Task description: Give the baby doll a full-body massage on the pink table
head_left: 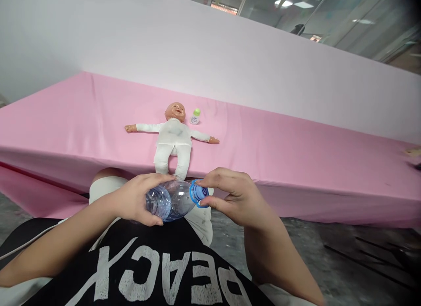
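A clear bluish plastic bottle (179, 196) lies sideways above my lap, its neck pointing right. My left hand (143, 198) wraps around the bottle's lower body. With thumb and fingers, my right hand (235, 194) grips the blue bottle cap (201, 193) at the neck. Just beyond the bottle, a baby doll (174, 137) in white clothing lies on its back, arms spread. Beside the doll's head is a small bottle with a green cap (195, 116).
A pink cloth (279, 148) covers the long table in front of me. Behind it rises a pale partition (230, 60) with glass above. Dark metal bars (365, 257) show near the floor at the right. A light-coloured object (412, 152) sits at the table's right end.
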### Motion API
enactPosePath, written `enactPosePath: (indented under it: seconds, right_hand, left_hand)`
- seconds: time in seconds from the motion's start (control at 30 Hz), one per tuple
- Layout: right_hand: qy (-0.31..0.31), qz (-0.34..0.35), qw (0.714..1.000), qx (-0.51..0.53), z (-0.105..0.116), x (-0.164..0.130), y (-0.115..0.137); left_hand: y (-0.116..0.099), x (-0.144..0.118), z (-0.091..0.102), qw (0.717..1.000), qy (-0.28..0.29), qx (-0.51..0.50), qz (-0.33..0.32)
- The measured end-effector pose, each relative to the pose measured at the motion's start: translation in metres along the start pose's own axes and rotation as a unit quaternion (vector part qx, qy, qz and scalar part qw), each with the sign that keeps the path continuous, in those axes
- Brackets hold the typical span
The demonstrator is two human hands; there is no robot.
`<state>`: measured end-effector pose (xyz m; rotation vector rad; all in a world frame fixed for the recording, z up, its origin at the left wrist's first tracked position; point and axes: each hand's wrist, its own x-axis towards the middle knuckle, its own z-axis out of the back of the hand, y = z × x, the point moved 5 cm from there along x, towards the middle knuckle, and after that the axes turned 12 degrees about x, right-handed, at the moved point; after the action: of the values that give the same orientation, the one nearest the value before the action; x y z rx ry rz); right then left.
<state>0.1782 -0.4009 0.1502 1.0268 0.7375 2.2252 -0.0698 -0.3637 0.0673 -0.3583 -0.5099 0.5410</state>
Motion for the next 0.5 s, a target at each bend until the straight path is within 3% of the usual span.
enactPosePath:
  seconds: [0.5]
  right_hand:
    - [0.052, 0.046, 0.998, 0.013, -0.0019, 0.0031, 0.0047]
  left_hand:
    - [0.0055, 0.0049, -0.0033, 0.998, 0.032, -0.055, 0.014]
